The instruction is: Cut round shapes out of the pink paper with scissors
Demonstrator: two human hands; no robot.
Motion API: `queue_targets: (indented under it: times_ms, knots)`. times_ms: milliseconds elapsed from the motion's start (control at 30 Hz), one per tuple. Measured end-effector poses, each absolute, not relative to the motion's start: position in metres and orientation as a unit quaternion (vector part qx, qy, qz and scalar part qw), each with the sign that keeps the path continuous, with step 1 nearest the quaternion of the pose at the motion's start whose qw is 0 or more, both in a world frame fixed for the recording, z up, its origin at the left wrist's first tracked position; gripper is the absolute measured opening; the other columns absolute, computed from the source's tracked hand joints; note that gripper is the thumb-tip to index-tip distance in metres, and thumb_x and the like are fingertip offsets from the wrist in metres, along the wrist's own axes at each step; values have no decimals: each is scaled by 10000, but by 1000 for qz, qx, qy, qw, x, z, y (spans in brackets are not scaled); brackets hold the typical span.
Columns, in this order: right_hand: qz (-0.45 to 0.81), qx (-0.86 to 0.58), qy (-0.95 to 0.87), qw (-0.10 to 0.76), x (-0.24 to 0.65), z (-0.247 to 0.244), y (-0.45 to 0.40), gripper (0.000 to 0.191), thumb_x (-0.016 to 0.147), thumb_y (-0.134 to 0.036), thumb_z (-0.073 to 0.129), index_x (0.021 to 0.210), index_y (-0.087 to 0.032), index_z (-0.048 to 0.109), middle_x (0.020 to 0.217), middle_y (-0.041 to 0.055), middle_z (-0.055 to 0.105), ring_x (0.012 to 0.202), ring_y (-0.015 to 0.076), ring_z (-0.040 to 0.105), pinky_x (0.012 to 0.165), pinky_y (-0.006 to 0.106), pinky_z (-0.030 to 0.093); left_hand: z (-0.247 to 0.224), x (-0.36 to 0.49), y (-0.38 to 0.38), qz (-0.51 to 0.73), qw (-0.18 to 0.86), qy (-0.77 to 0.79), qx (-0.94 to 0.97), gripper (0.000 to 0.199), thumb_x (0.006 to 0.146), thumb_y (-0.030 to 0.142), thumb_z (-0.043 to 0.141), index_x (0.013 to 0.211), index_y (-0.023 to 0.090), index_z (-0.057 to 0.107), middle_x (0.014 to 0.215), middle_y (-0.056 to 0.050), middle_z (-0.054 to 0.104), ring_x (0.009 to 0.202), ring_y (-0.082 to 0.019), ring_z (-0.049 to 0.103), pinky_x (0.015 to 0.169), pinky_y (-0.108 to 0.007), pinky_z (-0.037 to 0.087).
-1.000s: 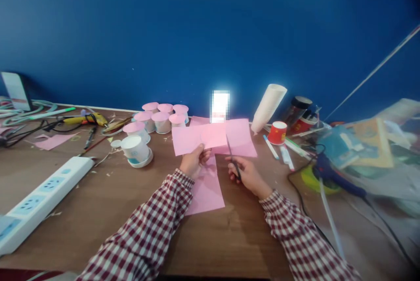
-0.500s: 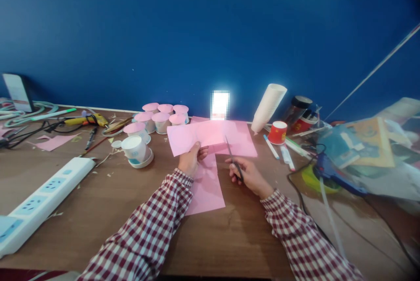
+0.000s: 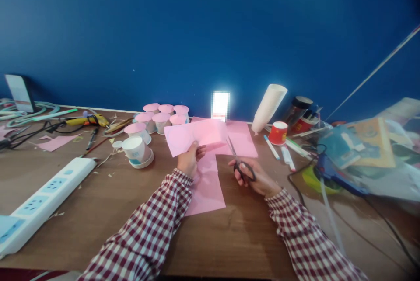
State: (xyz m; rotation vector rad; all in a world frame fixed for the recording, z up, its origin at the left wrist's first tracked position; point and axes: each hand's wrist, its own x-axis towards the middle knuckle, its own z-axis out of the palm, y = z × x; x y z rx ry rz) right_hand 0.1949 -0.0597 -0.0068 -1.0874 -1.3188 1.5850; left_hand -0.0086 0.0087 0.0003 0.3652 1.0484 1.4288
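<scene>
My left hand (image 3: 190, 158) pinches the lower edge of a pink paper sheet (image 3: 180, 137), holding it up above the table. A faint round outline shows on the left part of that sheet. In my right hand (image 3: 251, 172) is a pair of scissors (image 3: 245, 169) with dark handles, its fingers through or around the loops. The blades point up and left, close to the right edge of the held paper. More pink paper (image 3: 210, 189) lies flat on the table beneath my left wrist, and another pink sheet (image 3: 244, 141) rests behind the scissors.
Several paper cups with pink tops (image 3: 161, 117) stand back left, near an uncovered white cup (image 3: 134, 147). A white power strip (image 3: 42, 204) lies at left. On the right are stacked white cups (image 3: 269, 108), a red cup (image 3: 278, 133), markers and a blue glue gun (image 3: 337, 176).
My right hand has drawn the scissors slightly back and to the right, turning so the handles show more. The held paper has shifted a little left and tilted.
</scene>
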Motion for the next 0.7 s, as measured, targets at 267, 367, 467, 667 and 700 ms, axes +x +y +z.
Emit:
queue_targets:
  times_ms: [267, 367, 467, 667, 700]
  knots:
    - [617, -446, -516, 393, 191, -9, -58, 460, 795, -536, 612, 1027, -139, 601, 652, -8, 571, 477, 84, 533, 377, 162, 287, 0, -1, 2, 573, 645, 471, 183, 171, 842, 105, 565, 679, 73, 606, 583, -66, 649, 471, -75, 587, 471, -151, 493]
    - [608, -450, -515, 403, 190, -9, -57, 451, 803, -535, 601, 1026, -143, 604, 642, -12, 569, 477, 82, 531, 387, 164, 303, 0, 0, 1, 567, 650, 469, 191, 181, 842, 112, 570, 672, 69, 615, 582, -67, 651, 461, -69, 583, 472, -148, 494]
    - [599, -452, -511, 419, 189, -9, -56, 455, 796, -544, 600, 1021, -149, 604, 642, -9, 572, 478, 91, 534, 386, 173, 313, -3, 2, -1, 555, 655, 472, 201, 182, 839, 116, 573, 674, 58, 625, 589, -82, 659, 454, -74, 581, 473, -157, 499]
    - [579, -453, -501, 456, 185, -12, -54, 419, 799, -535, 603, 979, -157, 603, 637, -13, 574, 484, 86, 540, 387, 166, 319, -12, 8, -8, 529, 662, 471, 244, 190, 838, 150, 581, 699, 39, 649, 623, -118, 679, 478, -91, 597, 490, -176, 515]
    - [577, -455, -497, 462, 185, -12, -53, 405, 797, -535, 605, 948, -160, 599, 635, -15, 575, 483, 84, 539, 386, 162, 317, -12, 8, -9, 517, 666, 477, 249, 195, 839, 158, 583, 705, 37, 656, 616, -114, 677, 476, -91, 595, 498, -179, 521]
